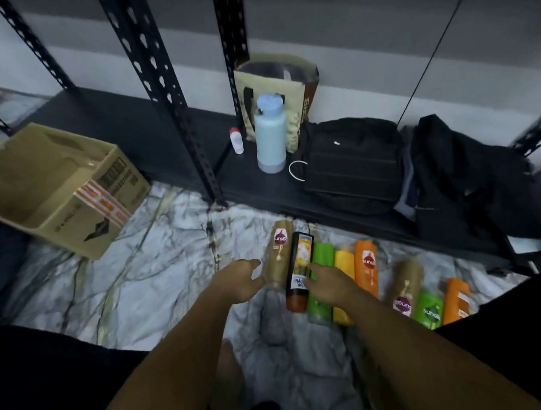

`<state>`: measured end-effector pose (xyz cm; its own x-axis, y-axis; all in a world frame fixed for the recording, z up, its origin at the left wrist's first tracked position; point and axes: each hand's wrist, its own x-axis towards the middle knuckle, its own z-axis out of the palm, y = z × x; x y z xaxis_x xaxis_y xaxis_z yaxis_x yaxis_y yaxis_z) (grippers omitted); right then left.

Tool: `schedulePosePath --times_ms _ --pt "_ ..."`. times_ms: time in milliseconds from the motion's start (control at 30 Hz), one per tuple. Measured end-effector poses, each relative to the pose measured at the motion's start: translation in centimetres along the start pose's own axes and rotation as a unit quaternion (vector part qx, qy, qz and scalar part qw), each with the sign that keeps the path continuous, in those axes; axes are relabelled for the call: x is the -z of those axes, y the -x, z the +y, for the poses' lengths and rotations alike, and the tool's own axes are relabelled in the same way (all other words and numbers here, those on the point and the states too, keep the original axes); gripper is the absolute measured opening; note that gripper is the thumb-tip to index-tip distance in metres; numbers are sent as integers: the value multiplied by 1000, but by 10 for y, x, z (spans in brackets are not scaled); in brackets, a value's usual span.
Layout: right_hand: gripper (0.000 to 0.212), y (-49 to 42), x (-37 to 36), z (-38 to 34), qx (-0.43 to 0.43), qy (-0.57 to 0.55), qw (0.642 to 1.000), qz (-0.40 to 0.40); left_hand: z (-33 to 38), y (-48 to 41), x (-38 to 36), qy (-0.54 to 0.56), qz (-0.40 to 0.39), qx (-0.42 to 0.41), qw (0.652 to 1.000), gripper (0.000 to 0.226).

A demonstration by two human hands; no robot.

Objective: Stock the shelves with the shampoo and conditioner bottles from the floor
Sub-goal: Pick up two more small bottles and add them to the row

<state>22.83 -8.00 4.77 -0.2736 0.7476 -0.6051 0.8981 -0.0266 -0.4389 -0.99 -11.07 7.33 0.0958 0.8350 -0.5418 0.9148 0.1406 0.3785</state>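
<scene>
Eight shampoo and conditioner bottles (406,285) lie flat in a row on the marble floor (142,272), just in front of the black bottom shelf (262,189). The left hand (238,280) reaches in with its fingers spread and relaxed, fingertips right beside the brown bottle (279,254) at the row's left end. The right hand (328,284) rests over the green bottle (322,255), thumb against the black bottle (299,265); whether it grips is unclear. On the shelf stand a pale blue flask (271,139), a tote bag (276,80) and dark bags (354,167). An open cardboard box (54,189) sits on the floor to the left.

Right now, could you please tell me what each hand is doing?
Left hand: open, touching the brown bottle.
Right hand: over the green bottle; grip cannot be told.
</scene>
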Motion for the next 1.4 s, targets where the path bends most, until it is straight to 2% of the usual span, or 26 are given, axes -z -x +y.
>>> schedulePosePath --times_ms 167,433,600,700,800,933,1067,1200,1300,1400 --pt "60 -31 -18 10 -21 -43 999 1 -7 -33 -18 45 -4 14 999 53" --pt "65 -92 -34 1 -96 -210 971 66 -20 -103 -46 172 13 57 983 44" --pt "52 -131 -41 -4 -160 -148 965 142 -16 -148 -57 280 51 78 955 35" --pt "67 -145 -43 -5 -161 -98 973 133 -14 -164 -62 309 71 83 945 38" --pt "79 -154 -48 -2 -170 -104 972 122 -21 -173 -70 333 89 95 934 46" --pt "69 -159 -52 -2 -189 -116 968 120 -31 -172 -76 347 67 131 926 55" --pt "55 -158 -52 -6 -168 -177 965 93 -33 -165 -78 338 90 139 926 59" --pt "43 -151 -34 -13 -114 -326 935 86 -32 -152 -59 408 110 142 895 57" --pt "44 -140 -8 -22 -71 -412 903 96 -29 -145 -35 463 97 102 875 63" --pt "50 -128 13 -31 -31 -442 890 105 -18 -135 -12 482 97 25 870 73"
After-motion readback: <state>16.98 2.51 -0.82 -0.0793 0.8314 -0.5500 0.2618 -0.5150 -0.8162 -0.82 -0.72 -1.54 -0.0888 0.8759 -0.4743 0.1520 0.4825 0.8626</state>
